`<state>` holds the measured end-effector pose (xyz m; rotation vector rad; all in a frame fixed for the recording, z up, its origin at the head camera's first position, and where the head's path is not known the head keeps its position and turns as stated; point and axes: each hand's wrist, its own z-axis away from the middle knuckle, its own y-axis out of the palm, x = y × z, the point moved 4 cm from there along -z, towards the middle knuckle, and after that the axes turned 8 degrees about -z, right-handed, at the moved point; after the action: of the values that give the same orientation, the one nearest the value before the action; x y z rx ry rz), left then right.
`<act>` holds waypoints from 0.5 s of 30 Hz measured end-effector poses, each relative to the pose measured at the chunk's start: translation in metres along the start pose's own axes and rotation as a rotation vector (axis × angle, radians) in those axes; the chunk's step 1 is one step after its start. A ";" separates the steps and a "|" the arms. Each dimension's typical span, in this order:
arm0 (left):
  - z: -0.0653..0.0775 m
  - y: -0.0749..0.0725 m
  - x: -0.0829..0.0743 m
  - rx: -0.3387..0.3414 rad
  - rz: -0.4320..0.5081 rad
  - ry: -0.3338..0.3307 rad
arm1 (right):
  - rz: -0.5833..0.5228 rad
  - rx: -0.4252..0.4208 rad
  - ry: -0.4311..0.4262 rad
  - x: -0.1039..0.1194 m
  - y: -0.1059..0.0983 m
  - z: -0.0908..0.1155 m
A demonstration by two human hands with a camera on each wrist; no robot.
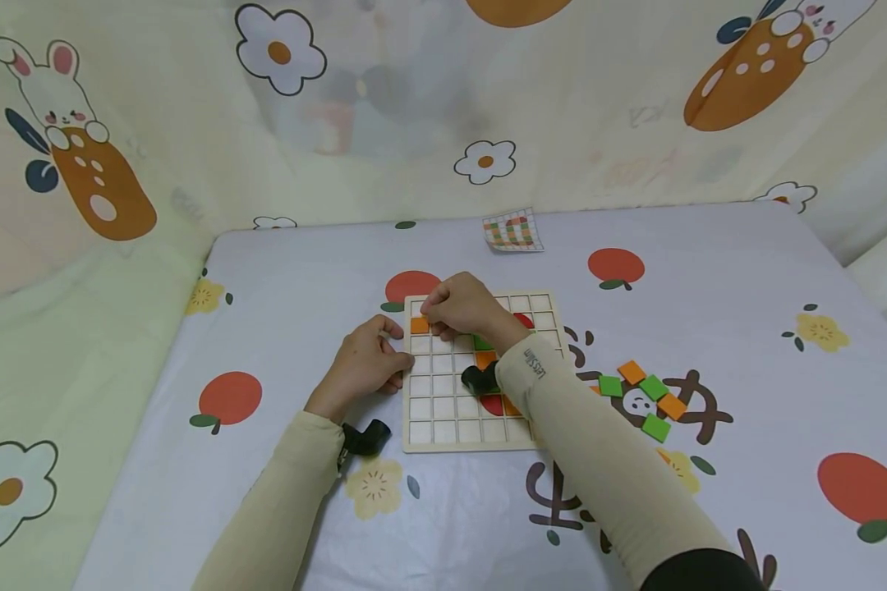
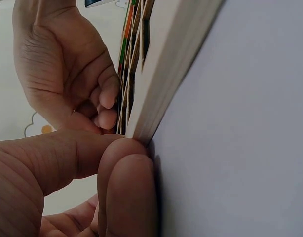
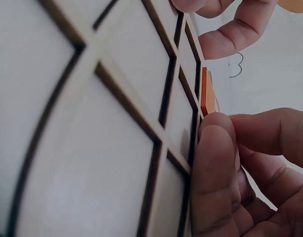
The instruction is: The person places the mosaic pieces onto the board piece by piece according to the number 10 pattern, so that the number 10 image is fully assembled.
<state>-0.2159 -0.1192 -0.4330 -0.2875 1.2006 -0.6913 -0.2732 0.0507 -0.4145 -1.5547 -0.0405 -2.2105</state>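
A square wooden grid board point(image 1: 480, 448) lies on the table, with red, green and orange pieces in some of its cells. My left hand point(image 1: 365, 361) holds the board's left edge, its thumb and fingertips meeting at the wooden side in the left wrist view. Over the board's upper left part, my right hand point(image 1: 469, 308) pinches a square orange tile point(image 1: 419, 325) at its border. In the right wrist view, that orange tile point(image 3: 207, 94) stands slightly proud of the grid, right at the right thumb and fingertips. The right forearm hides part of the board.
Loose green and orange tiles point(image 1: 654, 386) lie to the right of the board. Behind it is a small card point(image 1: 513, 231) with a coloured grid pattern. A printed cloth point(image 1: 303, 271) covers the table, and a patterned curtain point(image 1: 414, 115) hangs behind.
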 end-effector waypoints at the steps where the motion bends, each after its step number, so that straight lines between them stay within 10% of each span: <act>1: 0.000 0.000 0.000 0.000 -0.001 0.000 | 0.001 -0.001 -0.002 0.000 0.000 0.000; 15: 0.001 0.001 -0.001 0.012 -0.008 -0.008 | 0.059 0.005 -0.036 0.000 -0.003 0.004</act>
<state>-0.2149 -0.1182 -0.4322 -0.2852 1.1879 -0.7037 -0.2710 0.0546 -0.4122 -1.5727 -0.0108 -2.1354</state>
